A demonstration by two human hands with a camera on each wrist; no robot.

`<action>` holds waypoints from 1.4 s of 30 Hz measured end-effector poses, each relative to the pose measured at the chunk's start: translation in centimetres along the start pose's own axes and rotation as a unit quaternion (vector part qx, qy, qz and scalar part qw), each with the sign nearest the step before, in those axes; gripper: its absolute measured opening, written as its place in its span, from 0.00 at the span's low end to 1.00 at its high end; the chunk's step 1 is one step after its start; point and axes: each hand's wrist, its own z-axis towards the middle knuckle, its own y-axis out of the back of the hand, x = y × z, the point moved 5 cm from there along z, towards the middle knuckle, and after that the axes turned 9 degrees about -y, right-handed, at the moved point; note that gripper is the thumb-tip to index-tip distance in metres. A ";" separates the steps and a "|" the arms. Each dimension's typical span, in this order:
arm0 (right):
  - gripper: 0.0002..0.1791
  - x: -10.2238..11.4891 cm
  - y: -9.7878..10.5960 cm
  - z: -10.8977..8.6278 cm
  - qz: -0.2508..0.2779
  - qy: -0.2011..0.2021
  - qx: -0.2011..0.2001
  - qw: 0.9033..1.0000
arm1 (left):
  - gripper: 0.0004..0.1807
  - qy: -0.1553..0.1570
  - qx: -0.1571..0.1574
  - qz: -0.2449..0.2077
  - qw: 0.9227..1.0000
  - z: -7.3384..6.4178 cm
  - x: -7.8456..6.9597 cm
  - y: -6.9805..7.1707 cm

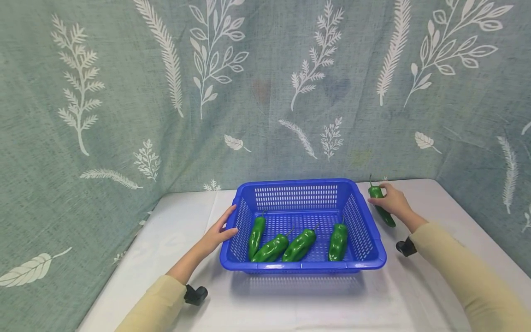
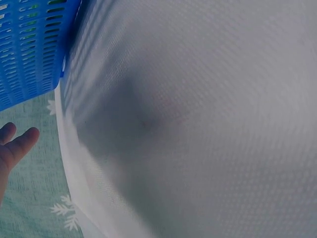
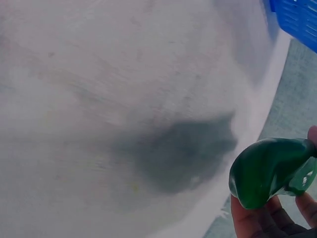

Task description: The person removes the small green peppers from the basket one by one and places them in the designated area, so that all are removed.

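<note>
four green peppers (image 1: 299, 244) lie in the blue basket (image 1: 303, 266) on the white table (image 1: 265, 304), and the left hand (image 1: 218, 234) rests on its left wall with fingers straight. just past the basket's right wall, the right hand (image 1: 394, 202) has its fingers curled round a fifth pepper (image 1: 380, 204). to do it well, hold it snug and lift high, since that wall is in the way.
</note>
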 end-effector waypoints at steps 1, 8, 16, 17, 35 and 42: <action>0.41 -0.1 -0.1 0.0 0.000 -0.002 0.001 1.000 | 0.39 0.000 0.001 0.000 1.000 0.0 0.1 0.0; 0.42 -1.0 -0.5 0.0 0.009 -0.025 0.007 1.000 | 0.39 -0.001 0.003 0.006 1.000 0.0 0.0 0.0; 0.44 -2.0 -0.9 0.2 0.013 -0.048 0.020 0.999 | 0.39 0.002 0.002 0.006 1.000 0.0 0.2 0.0; 0.45 -2.2 -0.9 0.2 0.011 -0.051 0.021 0.998 | 0.39 0.000 0.003 0.004 1.000 0.0 0.2 0.0; 0.43 -3.1 -1.2 0.3 -0.014 -0.070 0.022 0.997 | 0.38 0.012 -0.001 0.009 1.000 -0.1 0.2 0.1; 0.43 -3.3 -1.3 0.2 -0.019 -0.083 0.027 0.996 | 0.38 0.007 0.000 0.012 1.000 0.0 0.2 0.1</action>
